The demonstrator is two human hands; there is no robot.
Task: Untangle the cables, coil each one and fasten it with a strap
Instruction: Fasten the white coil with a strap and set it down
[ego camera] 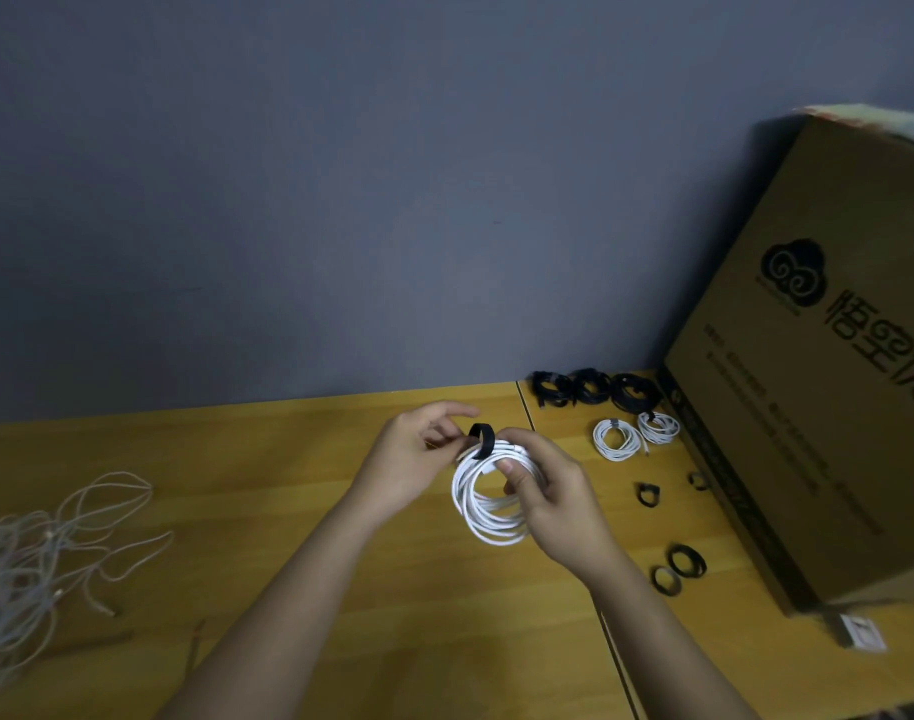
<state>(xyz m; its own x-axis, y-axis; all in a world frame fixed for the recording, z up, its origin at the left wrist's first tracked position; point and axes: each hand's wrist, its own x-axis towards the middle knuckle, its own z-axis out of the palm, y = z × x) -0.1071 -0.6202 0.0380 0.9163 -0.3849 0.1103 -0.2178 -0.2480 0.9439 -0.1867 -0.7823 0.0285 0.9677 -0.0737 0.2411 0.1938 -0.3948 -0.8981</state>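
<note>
While the cardboard box (818, 356) stands at the right of the table (299, 511), I see the tangled cables (44, 553) lying far left. My right hand (553, 491) grips the white coil (488, 493) above the table; my left hand (413, 459) pinches the black strap (482, 440) looped over its top.

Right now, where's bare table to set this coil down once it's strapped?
Bare table lies left of the hands, between the tangle and the left hand; also the near strip by the forearms. Crowded: right of the seam, where white coils, black coils and loose straps lie along the box.
</note>
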